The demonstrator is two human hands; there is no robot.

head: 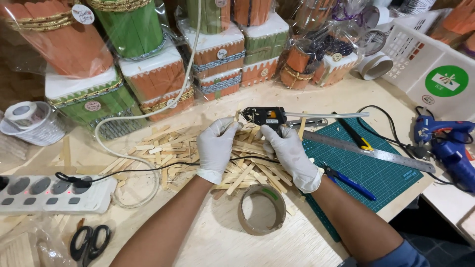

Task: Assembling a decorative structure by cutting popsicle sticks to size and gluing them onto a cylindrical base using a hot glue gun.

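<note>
Gripping the black glue gun [264, 116], right hand [289, 155] fingers wrap its handle.

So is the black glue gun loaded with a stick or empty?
Loaded. A pale glue stick juts from the back of the black glue gun, which the right hand grips above the pile of wooden sticks.

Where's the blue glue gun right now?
In the head view, the blue glue gun lies at the far right edge of the table, right of the green cutting mat and below the white basket.
</note>
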